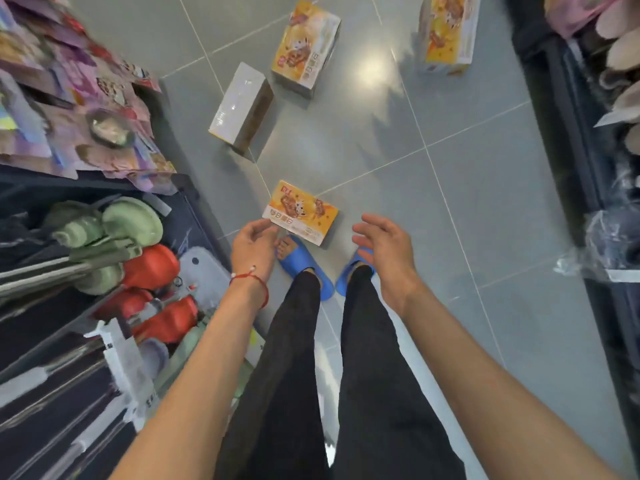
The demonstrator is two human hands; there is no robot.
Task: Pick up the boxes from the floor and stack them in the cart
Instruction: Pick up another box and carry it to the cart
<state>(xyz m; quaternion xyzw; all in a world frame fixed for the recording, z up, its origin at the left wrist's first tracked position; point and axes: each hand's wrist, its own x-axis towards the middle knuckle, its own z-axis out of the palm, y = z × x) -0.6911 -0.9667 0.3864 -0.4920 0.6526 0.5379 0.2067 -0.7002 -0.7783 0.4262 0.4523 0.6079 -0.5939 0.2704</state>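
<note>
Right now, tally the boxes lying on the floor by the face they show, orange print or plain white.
Orange printed boxes: 3, nearest, centre, far right
Plain white box: 1
Total: 4

Grey tiled floor point(485, 209) — four scattered boxes point(300, 212) point(241, 105) point(304, 46) point(448, 31), blue slippers point(304, 266)

I can read nothing with certainty. The nearest box point(300, 212), at centre frame, carries Chinese characters too blurred to make out.
</note>
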